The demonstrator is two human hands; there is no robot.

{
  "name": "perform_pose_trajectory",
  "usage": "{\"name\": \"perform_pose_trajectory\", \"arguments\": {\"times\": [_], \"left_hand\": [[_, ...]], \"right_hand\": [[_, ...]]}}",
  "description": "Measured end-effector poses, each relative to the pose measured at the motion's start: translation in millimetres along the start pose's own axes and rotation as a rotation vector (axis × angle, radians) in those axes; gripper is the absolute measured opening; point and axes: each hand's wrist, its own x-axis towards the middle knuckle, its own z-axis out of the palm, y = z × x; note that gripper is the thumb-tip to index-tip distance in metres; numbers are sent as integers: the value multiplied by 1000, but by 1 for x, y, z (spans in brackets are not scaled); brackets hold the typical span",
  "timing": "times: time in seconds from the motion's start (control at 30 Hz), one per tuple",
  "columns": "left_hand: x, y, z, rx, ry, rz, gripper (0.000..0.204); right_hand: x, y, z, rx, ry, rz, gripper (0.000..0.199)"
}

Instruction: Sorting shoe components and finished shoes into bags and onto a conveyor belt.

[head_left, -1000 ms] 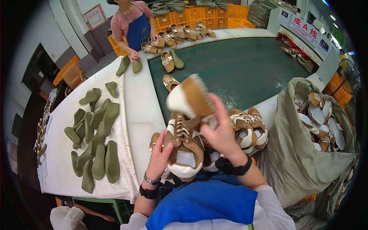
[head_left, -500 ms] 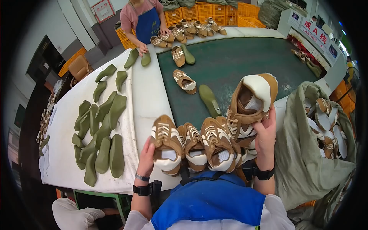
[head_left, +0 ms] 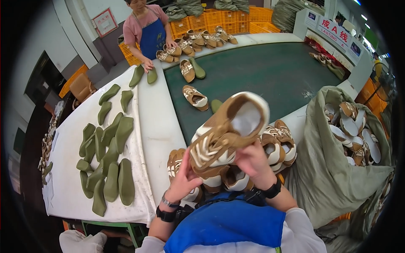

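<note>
A brown suede sneaker with white stripes and laces (head_left: 230, 135) is raised over the table's near edge, toe toward the lower left and opening facing up. My right hand (head_left: 254, 163) grips it from below, near the heel end. At the toe end, my left hand (head_left: 184, 182) is closed around the side, its fingers partly hidden. Behind and beneath it stands a row of similar sneakers, partly covered, with a pair (head_left: 278, 143) showing at my right. Past the held sneaker, a green shoe last (head_left: 216, 105) peeks out on the green belt.
Several green lasts (head_left: 110, 145) lie on the white-covered table (head_left: 67, 168) at left. A sack of sneakers (head_left: 333, 185) stands at right. Two sneakers and a last rest on the green belt (head_left: 253, 63). Across it, a co-worker (head_left: 147, 33) touches a last and sneakers.
The sneaker in my right hand has moved left and turned, its toe now to the lower left. My left hand has left the row's leftmost sneaker and come to the held one.
</note>
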Motion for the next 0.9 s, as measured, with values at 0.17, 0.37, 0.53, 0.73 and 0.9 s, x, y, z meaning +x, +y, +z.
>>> {"name": "perform_pose_trajectory", "arguments": {"times": [0.17,0.37,0.53,0.73,0.9], "left_hand": [[6,-3,-29,-131,21,-85,69],[9,8,-55,-319,136,-31,53],[18,-4,-82,-596,277,72,41],[21,12,-84,-430,297,152,33],[30,27,-72,-232,279,104,26]], "right_hand": [[8,-26,11,-55,-281,-135,81],[4,-54,7,-406,-241,-36,82],[-4,-39,14,-724,-285,143,45],[0,-25,-2,-909,-304,266,42],[-3,3,-1,-882,-475,429,56]]}}
